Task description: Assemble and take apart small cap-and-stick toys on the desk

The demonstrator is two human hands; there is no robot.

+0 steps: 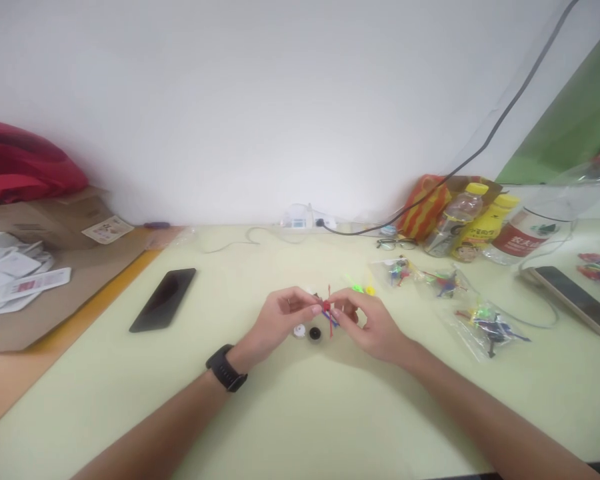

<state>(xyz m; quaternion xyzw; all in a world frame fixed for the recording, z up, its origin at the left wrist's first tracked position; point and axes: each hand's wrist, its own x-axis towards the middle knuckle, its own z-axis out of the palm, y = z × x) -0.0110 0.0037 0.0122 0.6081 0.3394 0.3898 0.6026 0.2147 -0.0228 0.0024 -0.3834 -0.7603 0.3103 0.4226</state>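
Observation:
My left hand (279,319) and my right hand (369,323) meet over the middle of the pale yellow table (300,413). Both pinch a small toy (327,310) made of a red bead with thin red and blue sticks poking out of it. A black watch (226,368) is on my left wrist. Just below the toy, a small white round piece (299,331) and a small black round piece (315,333) lie on the table. Green and yellow bits (361,288) lie behind my right hand.
A black phone (163,299) lies to the left. Several clear bags of coloured pieces (485,325) lie to the right, with a second phone (575,298) beyond them. Bottles (473,223), glasses (396,244) and a power strip (305,220) stand by the wall. Cardboard and papers (20,283) lie far left.

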